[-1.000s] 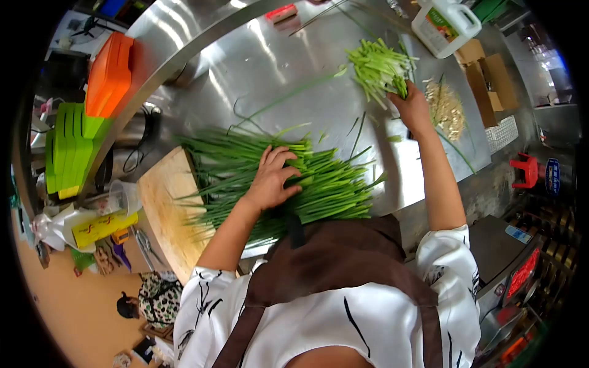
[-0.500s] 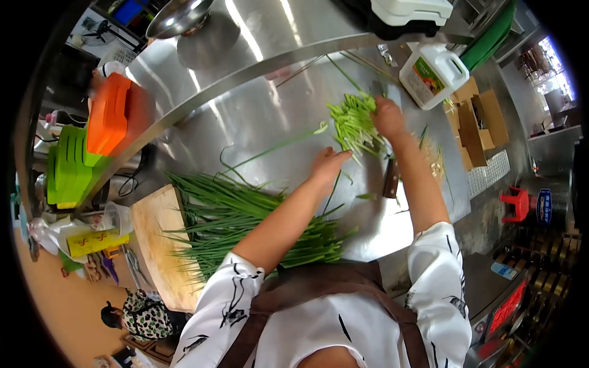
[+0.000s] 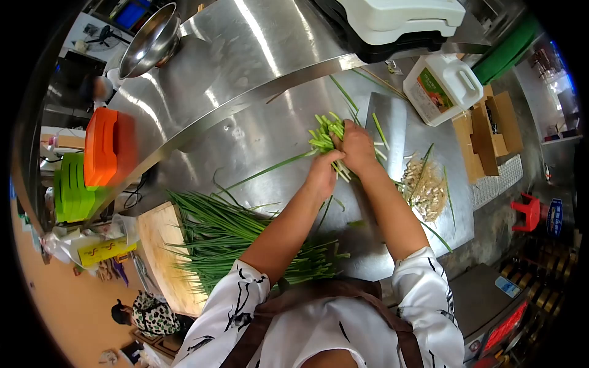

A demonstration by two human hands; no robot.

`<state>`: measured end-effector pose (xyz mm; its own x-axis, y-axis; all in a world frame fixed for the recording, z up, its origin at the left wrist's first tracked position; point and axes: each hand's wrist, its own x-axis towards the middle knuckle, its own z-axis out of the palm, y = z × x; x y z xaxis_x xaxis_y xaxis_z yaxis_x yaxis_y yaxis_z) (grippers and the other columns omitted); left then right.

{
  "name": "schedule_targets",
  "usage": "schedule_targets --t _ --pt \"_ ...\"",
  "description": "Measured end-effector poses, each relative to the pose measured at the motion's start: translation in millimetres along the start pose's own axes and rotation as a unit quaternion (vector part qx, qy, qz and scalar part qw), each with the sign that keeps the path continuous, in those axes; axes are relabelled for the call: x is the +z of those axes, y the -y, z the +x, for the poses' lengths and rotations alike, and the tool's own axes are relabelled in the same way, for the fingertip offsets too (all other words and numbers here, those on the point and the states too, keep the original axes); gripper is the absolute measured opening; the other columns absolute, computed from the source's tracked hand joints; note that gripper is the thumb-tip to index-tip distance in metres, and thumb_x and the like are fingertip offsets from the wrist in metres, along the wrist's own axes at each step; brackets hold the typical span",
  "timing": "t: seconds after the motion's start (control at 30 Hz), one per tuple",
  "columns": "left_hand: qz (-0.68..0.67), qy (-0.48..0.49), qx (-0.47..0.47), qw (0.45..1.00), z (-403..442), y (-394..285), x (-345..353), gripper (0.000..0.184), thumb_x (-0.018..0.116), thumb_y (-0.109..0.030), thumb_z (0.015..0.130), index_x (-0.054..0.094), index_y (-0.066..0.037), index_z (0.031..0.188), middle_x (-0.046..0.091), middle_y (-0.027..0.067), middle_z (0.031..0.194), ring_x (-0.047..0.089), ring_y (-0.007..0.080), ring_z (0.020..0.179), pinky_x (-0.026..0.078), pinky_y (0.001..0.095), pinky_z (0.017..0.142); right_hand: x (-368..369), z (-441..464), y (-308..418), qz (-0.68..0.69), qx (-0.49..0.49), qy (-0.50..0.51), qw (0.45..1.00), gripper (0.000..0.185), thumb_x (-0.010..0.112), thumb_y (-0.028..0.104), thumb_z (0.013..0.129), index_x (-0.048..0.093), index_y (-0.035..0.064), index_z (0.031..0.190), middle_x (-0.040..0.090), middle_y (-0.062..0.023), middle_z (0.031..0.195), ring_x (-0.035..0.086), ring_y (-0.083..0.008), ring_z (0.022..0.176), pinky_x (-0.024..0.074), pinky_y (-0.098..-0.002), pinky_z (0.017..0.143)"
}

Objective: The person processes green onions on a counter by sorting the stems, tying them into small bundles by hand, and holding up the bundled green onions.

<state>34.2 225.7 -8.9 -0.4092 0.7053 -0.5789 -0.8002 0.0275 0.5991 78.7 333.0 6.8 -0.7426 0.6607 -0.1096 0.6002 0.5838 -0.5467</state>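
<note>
My left hand (image 3: 322, 175) and my right hand (image 3: 357, 147) meet around a bunch of short pale-green cut stalks (image 3: 325, 132), above the steel table. Fingers of both hands are wrapped round it. Just right of the bunch lies a cleaver (image 3: 388, 122), its broad blade flat, with a few loose stalk pieces over it. A large pile of long green chives (image 3: 233, 236) spreads at the lower left, partly behind my left forearm. To the right of my right arm is a heap of pale trimmed ends (image 3: 425, 190).
A wooden board (image 3: 162, 236) sits at the left edge. A raised steel shelf (image 3: 227, 55) crosses the far side, bearing a metal bowl (image 3: 150, 42). A white jug (image 3: 443, 91) and cardboard box (image 3: 485, 138) stand at the right. Another person (image 3: 147, 313) is at the lower left.
My left hand has left the chive pile and joined my right hand at the cut stalks. The bunch has been gathered and moved left, off the cleaver, which now shows.
</note>
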Motion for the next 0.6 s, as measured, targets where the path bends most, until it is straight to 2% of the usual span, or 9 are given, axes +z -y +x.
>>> schedule_targets --t 0.03,0.1,0.13,0.27,0.33,0.43,0.47,0.53,0.6 --pt "-0.055 0.054 0.010 0.997 0 1 0 0.037 0.061 -0.015 0.083 0.051 -0.004 0.117 0.057 0.0051 0.110 0.053 0.0189 0.104 0.040 0.0347 0.091 -9 -1 6 0.001 -0.003 0.002 1.000 0.050 0.060 0.040 0.083 0.052 -0.0004 0.112 0.060 -0.0238 0.102 0.056 -0.0358 0.101 0.0442 -0.0438 0.085" --pt "-0.072 0.061 0.023 0.995 -3 8 4 0.040 0.061 -0.016 0.085 0.049 -0.003 0.120 0.057 0.0055 0.113 0.052 0.0194 0.108 0.039 0.0351 0.094 -25 -4 14 0.160 0.106 0.087 0.978 0.065 0.049 0.058 0.084 0.057 -0.0032 0.101 0.059 -0.0257 0.105 0.055 -0.0384 0.103 0.0436 -0.0423 0.086" --pt "-0.087 0.073 0.036 0.993 -4 10 8 0.044 0.061 -0.018 0.086 0.046 -0.003 0.124 0.056 0.0060 0.116 0.051 0.0199 0.111 0.038 0.0355 0.096 -29 -1 14 0.169 0.132 0.131 0.968 0.079 0.044 0.068 0.081 0.057 -0.0062 0.106 0.057 -0.0267 0.113 0.054 -0.0379 0.108 0.0425 -0.0402 0.090" --pt "-0.081 0.047 0.100 0.991 2 18 4 0.042 0.062 -0.017 0.087 0.047 -0.003 0.123 0.057 0.0067 0.115 0.054 0.0198 0.108 0.041 0.0347 0.094 -3 -2 -2 0.386 0.143 0.143 0.900 0.083 0.036 0.069 0.085 0.050 -0.0028 0.125 0.058 -0.0208 0.118 0.053 -0.0284 0.112 0.0386 -0.0354 0.096" --pt "-0.007 0.039 0.098 0.994 3 18 -1 0.043 0.064 -0.011 0.084 0.047 -0.003 0.123 0.058 0.0071 0.112 0.057 0.0193 0.101 0.045 0.0340 0.089 -24 -19 17 0.592 0.207 0.142 0.766 0.085 0.031 0.071 0.086 0.050 -0.0028 0.125 0.057 -0.0156 0.120 0.052 -0.0244 0.112 0.0342 -0.0337 0.100" --pt "0.046 0.037 0.151 0.987 -3 9 8 0.043 0.065 -0.007 0.082 0.048 -0.003 0.122 0.059 0.0075 0.110 0.059 0.0188 0.096 0.047 0.0330 0.085 -36 -34 24 0.650 0.157 0.129 0.732 0.087 0.027 0.071 0.086 0.048 -0.0028 0.127 0.055 -0.0151 0.123 0.050 -0.0238 0.115 0.0319 -0.0342 0.102" --pt "0.025 0.061 0.125 0.990 -7 3 10 0.060 0.072 -0.001 0.074 0.043 -0.004 0.126 0.056 0.0054 0.116 0.054 0.0170 0.106 0.041 0.0307 0.093 -40 -39 26 0.651 0.157 0.126 0.731 0.087 0.027 0.071 0.086 0.048 -0.0028 0.127 0.055 -0.0151 0.123 0.050 -0.0238 0.115 0.0319 -0.0342 0.102" --pt "0.025 0.078 0.122 0.989 -20 -10 18 0.057 0.071 -0.001 0.074 0.045 -0.003 0.124 0.056 0.0053 0.116 0.054 0.0165 0.106 0.042 0.0304 0.093 -46 -46 30 0.693 0.131 0.129 0.697 0.086 0.026 0.068 0.089 0.038 -0.0032 0.134 0.048 -0.0175 0.131 0.045 -0.0241 0.122 0.0283 -0.0328 0.105" --pt "0.028 0.076 0.159 0.984 -24 -14 20 0.047 0.066 0.001 0.076 0.049 -0.003 0.120 0.058 0.0057 0.112 0.056 0.0164 0.102 0.044 0.0301 0.089 -40 -50 33 0.692 0.096 0.097 0.709 0.086 0.026 0.068 0.089 0.030 -0.0032 0.138 0.039 -0.0178 0.138 0.037 -0.0250 0.127 0.0239 -0.0328 0.108"
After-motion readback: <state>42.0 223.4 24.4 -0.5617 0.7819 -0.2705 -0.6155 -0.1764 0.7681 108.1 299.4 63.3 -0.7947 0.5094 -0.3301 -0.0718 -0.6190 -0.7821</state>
